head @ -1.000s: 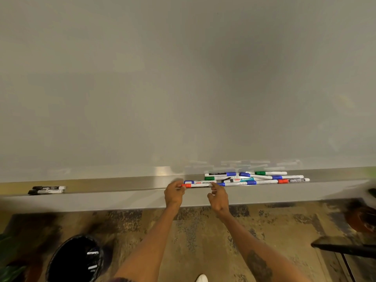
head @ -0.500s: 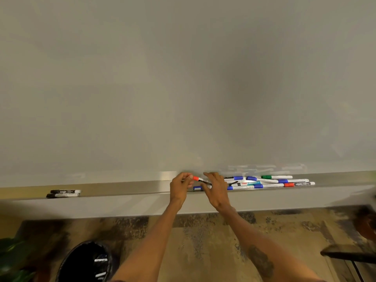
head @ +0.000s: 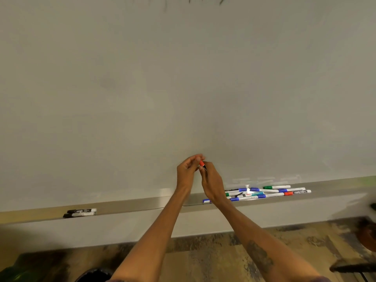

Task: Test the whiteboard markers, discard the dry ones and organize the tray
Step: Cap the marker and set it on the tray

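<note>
Both hands are raised in front of the whiteboard, above the metal tray. My left hand pinches the red cap of a marker. My right hand grips the marker's body, which is mostly hidden inside the fingers. A pile of several markers with blue, green, red and teal caps lies in the tray just right of my hands. Two black markers lie side by side in the tray at the left.
A black waste bin shows at the bottom edge, below my left arm. A green object is at the bottom left. Dark furniture stands at the right over a patterned floor.
Both hands lifted the red-capped marker from the tray up in front of the board. The view tilted upward, so the tray sits lower in the frame.
</note>
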{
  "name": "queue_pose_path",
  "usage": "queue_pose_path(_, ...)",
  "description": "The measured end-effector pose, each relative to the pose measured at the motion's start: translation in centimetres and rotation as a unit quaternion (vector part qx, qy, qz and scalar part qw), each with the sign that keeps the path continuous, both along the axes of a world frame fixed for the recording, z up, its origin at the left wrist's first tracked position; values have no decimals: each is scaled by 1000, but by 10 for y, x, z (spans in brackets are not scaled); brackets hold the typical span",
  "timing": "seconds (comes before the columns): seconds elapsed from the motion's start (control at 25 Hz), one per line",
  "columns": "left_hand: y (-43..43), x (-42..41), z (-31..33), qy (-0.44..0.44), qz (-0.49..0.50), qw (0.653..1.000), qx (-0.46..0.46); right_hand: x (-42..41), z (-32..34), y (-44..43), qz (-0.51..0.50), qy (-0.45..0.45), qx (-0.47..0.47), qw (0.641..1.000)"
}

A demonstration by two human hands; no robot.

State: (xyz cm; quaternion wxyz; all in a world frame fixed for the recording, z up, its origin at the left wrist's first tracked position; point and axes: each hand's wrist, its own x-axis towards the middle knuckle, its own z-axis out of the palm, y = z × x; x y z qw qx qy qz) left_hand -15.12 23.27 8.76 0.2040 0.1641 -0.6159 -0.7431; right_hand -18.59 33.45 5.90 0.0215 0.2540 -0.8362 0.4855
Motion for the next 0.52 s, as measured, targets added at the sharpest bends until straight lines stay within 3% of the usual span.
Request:
queue_pose_path(0.28, -9, 11, 72, 43, -1, 997, -59, 17, 67, -22, -120, 111, 30, 986)
queue_pose_path(0.52, -22, 27, 120, 79, 7, 994, -73, 34, 114, -42, -143, 134, 21, 980)
